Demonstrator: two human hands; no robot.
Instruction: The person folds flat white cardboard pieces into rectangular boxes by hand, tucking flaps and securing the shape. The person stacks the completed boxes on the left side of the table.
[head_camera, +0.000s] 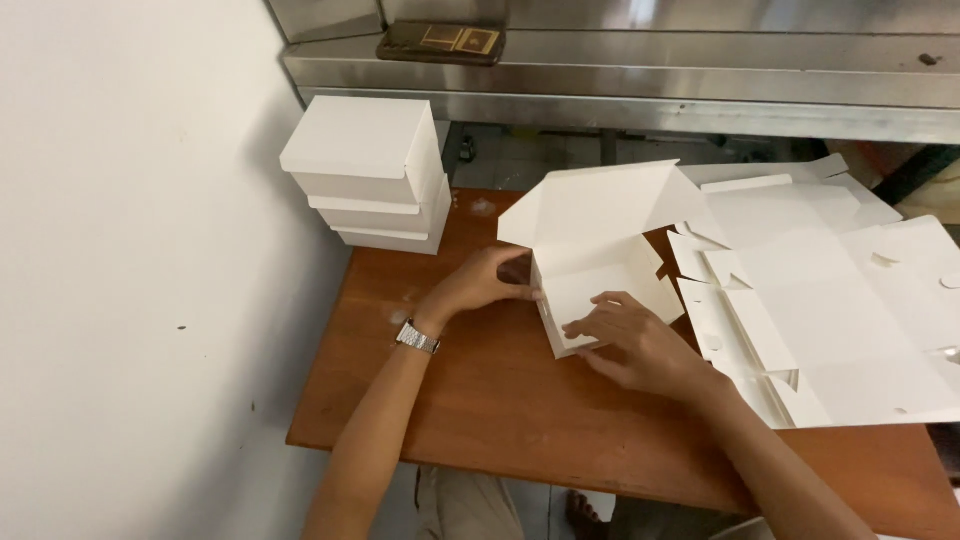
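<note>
A half-folded white cardboard box stands on the brown wooden table, its lid flap raised toward the back. My left hand, a metal watch on its wrist, grips the box's left wall. Over the front wall lies my right hand, fingers pressing the front panel down and inward. Both hands hold the same box.
A stack of three finished white boxes stands at the table's back left, beside a white wall. Flat unfolded box blanks are piled on the right. A steel shelf with a dark flat object runs along the back.
</note>
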